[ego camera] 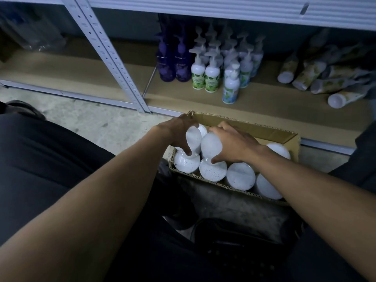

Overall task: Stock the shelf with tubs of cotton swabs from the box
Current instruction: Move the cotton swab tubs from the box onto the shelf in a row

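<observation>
Your two bare forearms fill the near foreground, reaching forward from dark-clothed knees over a grey concrete floor.

On the left, your left hand curls round a white tub of cotton swabs, fingers over its top and thumb low on its side, lifting it tilted above the tubs standing below. Just beside it, your right hand grips a second tub the same way; the two raised tubs nearly touch each other.

Both hover over the left end of the open cardboard box, which sits on the floor just in front of the shelf edge. A near row of four upright tubs shows white round lids, and one more lid peeks out behind your right wrist. The box's far right part shows bare cardboard wall.

Beyond the box, the low brown shelf board lies bare at the left of the perforated grey upright. Right of that post stand two purple pump bottles, then a cluster of white pump bottles with green and blue leafy labels; their print is too small to read. Further right, several tubes lie on their sides in a loose heap. Open board runs along the shelf's front edge between the bottles and the box.
</observation>
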{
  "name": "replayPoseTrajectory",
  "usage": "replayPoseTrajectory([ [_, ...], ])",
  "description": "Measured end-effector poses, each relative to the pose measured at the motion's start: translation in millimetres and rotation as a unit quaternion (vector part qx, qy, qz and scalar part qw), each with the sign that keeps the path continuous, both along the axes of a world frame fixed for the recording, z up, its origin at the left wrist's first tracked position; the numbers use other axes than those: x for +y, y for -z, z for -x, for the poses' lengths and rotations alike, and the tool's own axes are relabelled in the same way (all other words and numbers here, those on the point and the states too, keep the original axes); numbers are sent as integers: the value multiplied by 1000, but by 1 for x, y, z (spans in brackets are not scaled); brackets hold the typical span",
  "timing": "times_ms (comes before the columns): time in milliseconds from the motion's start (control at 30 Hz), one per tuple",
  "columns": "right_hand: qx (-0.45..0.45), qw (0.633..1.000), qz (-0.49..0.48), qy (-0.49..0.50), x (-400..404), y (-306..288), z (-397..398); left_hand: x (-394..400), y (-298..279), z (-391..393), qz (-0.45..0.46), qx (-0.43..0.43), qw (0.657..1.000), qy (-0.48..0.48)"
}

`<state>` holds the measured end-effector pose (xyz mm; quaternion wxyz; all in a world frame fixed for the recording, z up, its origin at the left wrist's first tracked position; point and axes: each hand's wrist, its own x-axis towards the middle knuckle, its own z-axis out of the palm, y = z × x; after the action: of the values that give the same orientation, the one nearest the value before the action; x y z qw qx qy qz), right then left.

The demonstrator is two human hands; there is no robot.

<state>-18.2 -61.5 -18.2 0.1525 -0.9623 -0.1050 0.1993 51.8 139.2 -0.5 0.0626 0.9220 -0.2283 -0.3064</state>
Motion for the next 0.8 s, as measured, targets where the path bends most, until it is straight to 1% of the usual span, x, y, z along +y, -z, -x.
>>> replayPoseTrajectory([
  [133,-1,1000,2,-14,2,3,0,-2,2,6,15,-13,1000,-1],
  [300,-4,1000,7,-18,4,4,-1,-3,5,9,12,-39,999,7],
  [467,-17,1000,7,-20,2,3,1,-4,3,9,11,-37,999,6],
  [800,-23,999,-27,4,-13,-31,-16,-11,-34,-6,13,-58,998,-2],
])
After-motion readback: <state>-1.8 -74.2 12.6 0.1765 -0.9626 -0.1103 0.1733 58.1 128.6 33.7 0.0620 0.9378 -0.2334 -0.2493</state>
